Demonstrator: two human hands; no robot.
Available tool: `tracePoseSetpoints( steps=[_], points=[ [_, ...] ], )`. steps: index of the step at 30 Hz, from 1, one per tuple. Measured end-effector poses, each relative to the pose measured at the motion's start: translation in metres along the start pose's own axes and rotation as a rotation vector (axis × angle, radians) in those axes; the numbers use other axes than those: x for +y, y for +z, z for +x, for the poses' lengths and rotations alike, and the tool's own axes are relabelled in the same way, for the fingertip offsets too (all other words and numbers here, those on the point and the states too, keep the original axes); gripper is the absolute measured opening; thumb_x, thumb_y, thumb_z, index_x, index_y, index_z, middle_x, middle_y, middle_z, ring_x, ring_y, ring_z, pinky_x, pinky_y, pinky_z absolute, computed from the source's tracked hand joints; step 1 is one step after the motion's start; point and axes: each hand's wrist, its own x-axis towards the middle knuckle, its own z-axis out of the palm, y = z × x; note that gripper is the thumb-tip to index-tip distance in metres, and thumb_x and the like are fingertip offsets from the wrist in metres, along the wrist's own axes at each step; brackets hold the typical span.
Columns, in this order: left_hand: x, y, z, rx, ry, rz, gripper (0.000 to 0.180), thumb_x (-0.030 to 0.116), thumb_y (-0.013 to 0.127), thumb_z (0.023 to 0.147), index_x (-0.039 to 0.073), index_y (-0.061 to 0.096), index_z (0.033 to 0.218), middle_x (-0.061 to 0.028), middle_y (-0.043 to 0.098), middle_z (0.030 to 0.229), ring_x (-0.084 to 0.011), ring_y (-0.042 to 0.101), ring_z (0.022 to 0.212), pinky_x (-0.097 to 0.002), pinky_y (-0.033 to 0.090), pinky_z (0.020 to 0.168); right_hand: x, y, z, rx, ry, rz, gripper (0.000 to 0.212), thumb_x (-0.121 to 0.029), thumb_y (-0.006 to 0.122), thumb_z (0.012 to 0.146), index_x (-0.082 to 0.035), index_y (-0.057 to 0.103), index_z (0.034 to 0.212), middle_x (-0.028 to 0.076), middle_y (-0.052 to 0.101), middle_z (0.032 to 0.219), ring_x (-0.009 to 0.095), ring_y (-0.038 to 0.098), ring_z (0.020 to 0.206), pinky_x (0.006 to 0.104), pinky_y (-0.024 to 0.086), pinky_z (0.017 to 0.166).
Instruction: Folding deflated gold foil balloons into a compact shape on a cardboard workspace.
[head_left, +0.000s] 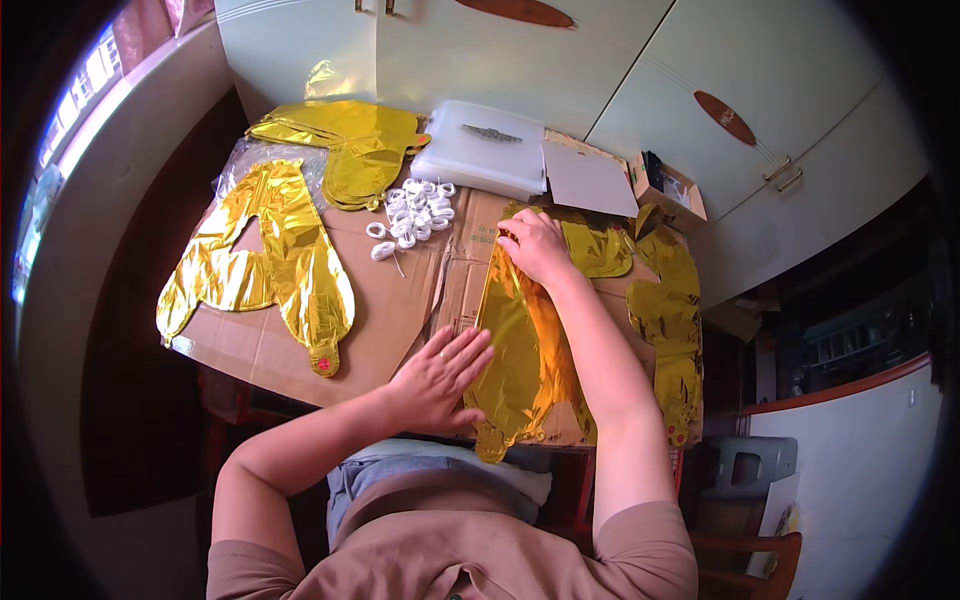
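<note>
**Both hands flat on a gold foil balloon, smoothing it on cardboard**

I see the left hand (pixel 437 377) lying palm down, fingers together and stretched out, fingertips touching the lower left edge of the flat gold foil balloon (pixel 520 350). It grips nothing, just presses. The right hand (pixel 532 243) rests on the balloon's top end, fingers curled down onto the foil; whether it pinches an edge I cannot tell. The balloon lies lengthwise on the cardboard sheet (pixel 400 300), right in front of me, its small tail near the table's near edge.

Handling, my guess: very light, thin, floppy, slick film that creases easily and may slide on the cardboard. Best pinned with flat palms, or lifted by the edge seam or the tail tab, not bunched in the middle.

Further out: more gold foil pieces (pixel 670 320) to the right, a splayed gold balloon (pixel 275 265) to the left, another gold stack (pixel 350 140) beyond. White ribbon coils (pixel 415 212) sit mid-table, near a white plastic box (pixel 485 150) and a small open carton (pixel 665 188).
</note>
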Motion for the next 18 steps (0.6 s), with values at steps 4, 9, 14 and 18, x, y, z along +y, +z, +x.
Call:
tracePoseSetpoints(
  steps=[4,9,14,18],
  points=[
    [0.022,-0.003,-0.032,-0.055,0.0,-0.068,0.09,0.067,0.04,0.094,-0.002,0.03,0.151,-0.0239,0.027,0.158,-0.0359,0.022,0.149,-0.0519,0.012,0.121,0.002,0.002,-0.001,-0.004,0.005,-0.005,0.025,-0.032,0.068,0.088,-0.018,0.073,0.108,0.002,0.065,0.11,0.026,0.057,0.109,0.0431,0.041,0.096],
    [0.032,-0.006,-0.047,-0.039,-0.003,-0.108,0.091,0.068,0.04,0.094,0.001,0.026,0.154,-0.0232,0.026,0.159,-0.0359,0.017,0.151,-0.0525,0.01,0.121,0.0,-0.002,0.0,-0.027,0.012,-0.008,0.025,-0.032,0.068,0.087,-0.018,0.073,0.108,0.001,0.065,0.11,0.025,0.057,0.109,0.0426,0.041,0.096],
    [0.009,-0.024,-0.016,0.144,0.064,-0.241,0.06,0.043,0.062,0.091,0.003,0.053,0.134,-0.0184,0.055,0.136,-0.0334,0.047,0.132,-0.0507,0.032,0.113,-0.001,-0.003,-0.001,0.012,-0.012,-0.035,0.025,-0.03,0.069,0.087,-0.016,0.073,0.108,0.003,0.065,0.107,0.026,0.059,0.106,0.0412,0.043,0.092],
    [-0.038,-0.019,0.053,0.345,0.037,-0.263,0.017,0.016,0.07,0.082,0.006,0.067,0.096,-0.0087,0.067,0.104,-0.0272,0.064,0.098,-0.0416,0.049,0.091,0.0,-0.002,-0.002,0.01,0.004,-0.038,0.025,-0.031,0.069,0.087,-0.017,0.073,0.107,0.003,0.066,0.108,0.026,0.058,0.107,0.0422,0.042,0.094]
  ],
)
